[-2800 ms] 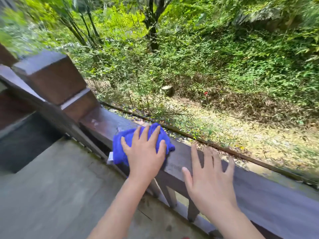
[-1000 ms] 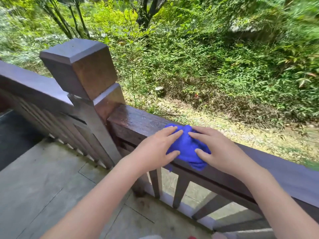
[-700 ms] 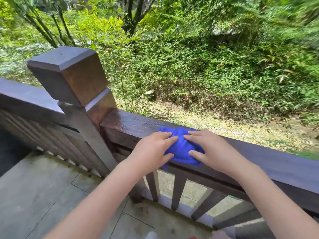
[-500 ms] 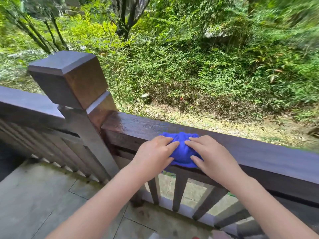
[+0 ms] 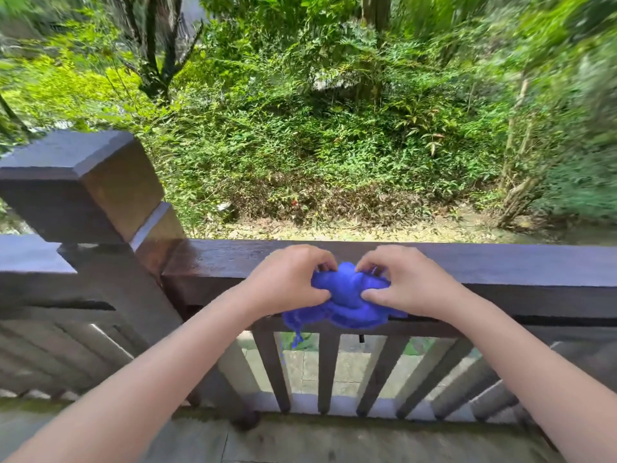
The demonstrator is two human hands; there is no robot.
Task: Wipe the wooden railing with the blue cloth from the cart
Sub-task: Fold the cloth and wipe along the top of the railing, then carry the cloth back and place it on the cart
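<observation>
Two hands: we have both on the cloth [image 5: 347,297]; the left hand [image 5: 288,282] and right hand [image 5: 405,282] each pinch a side of it, fingers curled over the top, thumbs under.
Cloth: bunched between our hands on the near edge of the rail [image 5: 500,265], a loose fringe hanging just below our left hand in front of the balusters [image 5: 327,372].
Done, as we judge it: the cloth is off the cart and at the rail. The stretch from our left hand toward the post [image 5: 86,185] shines darker, as if wet, so we take it as wiped.
Left, as we judge it: the rail beyond our right hand looks duller and drier. We seem to be regathering the cloth, not stroking.
Cart: we cannot see it.
Materials: the cloth is soft, fuzzy, vivid blue, lumpy and folded on itself. The rail is a flat dark-stained plank with square edges; the post has a bevelled block cap, brown on its lit face.
Beyond our hands: dense green plants [image 5: 300,145], blurred at the edges.
</observation>
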